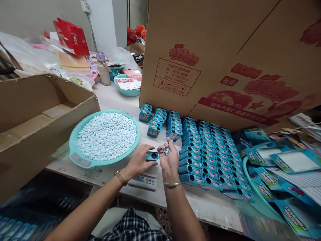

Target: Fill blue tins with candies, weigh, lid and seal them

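Small blue box (151, 156) is sitting dead centre in front of the wearer, and the left hand (140, 159) is gripping it from about 9 o'clock, fingers reaching round the far side, thumb bracing the near one. The bit that's mattering here, imo: its top is running lengthwise roughly 9 to 3, and the round hole (154, 155) is facing up at the 3 o'clock end. The right hand (170, 162) is the one lying nearer that hole, just beside it at 3, palm up, fingers curling round some pale pellets (165, 150), which are resting around 2 o'clock from the opening. A scale (142, 182) is sitting at 7 on the surface (208, 202); can't tell if the box is touching it. A big basin (74, 147) of pellets is standing at 10.
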A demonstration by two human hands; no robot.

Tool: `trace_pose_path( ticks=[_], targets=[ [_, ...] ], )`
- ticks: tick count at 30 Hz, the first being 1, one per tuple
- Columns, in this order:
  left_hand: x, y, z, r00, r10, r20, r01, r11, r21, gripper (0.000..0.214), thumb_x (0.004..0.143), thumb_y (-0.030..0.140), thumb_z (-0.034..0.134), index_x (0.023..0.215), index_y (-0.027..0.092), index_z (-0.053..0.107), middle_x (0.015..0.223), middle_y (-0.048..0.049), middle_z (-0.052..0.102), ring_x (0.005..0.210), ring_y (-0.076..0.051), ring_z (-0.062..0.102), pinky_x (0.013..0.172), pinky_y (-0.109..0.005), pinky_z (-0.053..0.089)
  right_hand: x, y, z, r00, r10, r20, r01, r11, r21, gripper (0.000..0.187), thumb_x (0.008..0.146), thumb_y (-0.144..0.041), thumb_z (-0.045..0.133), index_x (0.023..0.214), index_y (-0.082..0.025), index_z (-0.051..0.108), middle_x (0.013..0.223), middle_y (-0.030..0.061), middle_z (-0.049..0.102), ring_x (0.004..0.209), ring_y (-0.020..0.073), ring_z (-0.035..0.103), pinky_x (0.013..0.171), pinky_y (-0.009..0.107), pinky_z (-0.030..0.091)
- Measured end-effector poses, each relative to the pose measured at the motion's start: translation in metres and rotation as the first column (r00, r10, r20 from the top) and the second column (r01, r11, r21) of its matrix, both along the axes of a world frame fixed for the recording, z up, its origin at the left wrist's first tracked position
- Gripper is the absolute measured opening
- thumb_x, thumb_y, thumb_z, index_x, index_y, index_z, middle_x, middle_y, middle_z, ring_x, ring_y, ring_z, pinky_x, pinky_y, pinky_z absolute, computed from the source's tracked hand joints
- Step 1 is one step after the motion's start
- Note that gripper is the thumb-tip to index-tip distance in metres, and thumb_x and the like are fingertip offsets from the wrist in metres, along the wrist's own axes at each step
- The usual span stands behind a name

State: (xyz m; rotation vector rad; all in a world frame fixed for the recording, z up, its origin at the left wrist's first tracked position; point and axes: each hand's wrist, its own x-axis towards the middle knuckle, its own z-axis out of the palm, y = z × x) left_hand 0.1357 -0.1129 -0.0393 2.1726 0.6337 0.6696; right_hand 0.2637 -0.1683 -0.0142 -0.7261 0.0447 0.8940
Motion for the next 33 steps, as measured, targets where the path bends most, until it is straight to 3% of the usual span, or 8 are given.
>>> trace_pose_path(
  ticks=[6,11,25,33],
  targets=[
    [0.003,0.000,-0.003,0.999,-0.002,0.042,0.005,0.997,-0.074,0.036,0.072,0.022,0.078,0.104,0.020,0.062,0.102,-0.0051,0.063,0.099,-0.023,0.059,0.090,-0.036,0.048,-0.012,0.003,0.001,0.975,-0.063,0.213,0.069,0.997,-0.020,0.025,0.080,-0.037,0.072,0.095,-0.019,0.063,0.063,-0.0076,0.045,0.057,0.0068,0.045,0.066,0.025,0.049],
    [0.003,0.000,-0.004,0.996,-0.003,0.084,0.010,0.996,-0.085,0.032,0.072,0.018,0.076,0.102,0.020,0.064,0.099,-0.0038,0.064,0.097,-0.022,0.059,0.089,-0.035,0.047,-0.019,0.005,-0.003,0.948,-0.079,0.307,0.092,0.995,-0.030,0.028,0.082,-0.041,0.070,0.096,-0.018,0.062,0.062,-0.0083,0.045,0.056,0.0070,0.046,0.063,0.023,0.045],
    [0.003,-0.001,-0.004,0.995,0.003,0.104,0.006,0.996,-0.086,0.032,0.074,0.019,0.075,0.105,0.020,0.067,0.100,-0.0050,0.064,0.100,-0.022,0.059,0.090,-0.036,0.047,-0.027,0.007,-0.007,0.890,-0.074,0.450,0.127,0.988,-0.090,0.027,0.085,-0.040,0.064,0.100,-0.017,0.062,0.062,-0.0070,0.051,0.061,0.0090,0.052,0.065,0.024,0.043],
    [0.003,-0.002,-0.006,0.994,0.009,0.110,0.001,0.996,-0.085,0.031,0.076,0.019,0.073,0.106,0.020,0.066,0.099,-0.0048,0.064,0.099,-0.022,0.059,0.090,-0.036,0.047,-0.028,0.007,-0.007,0.903,-0.067,0.424,0.111,0.991,-0.078,0.026,0.084,-0.039,0.066,0.098,-0.017,0.062,0.059,-0.0079,0.048,0.057,0.0082,0.048,0.062,0.023,0.042]
  ],
)
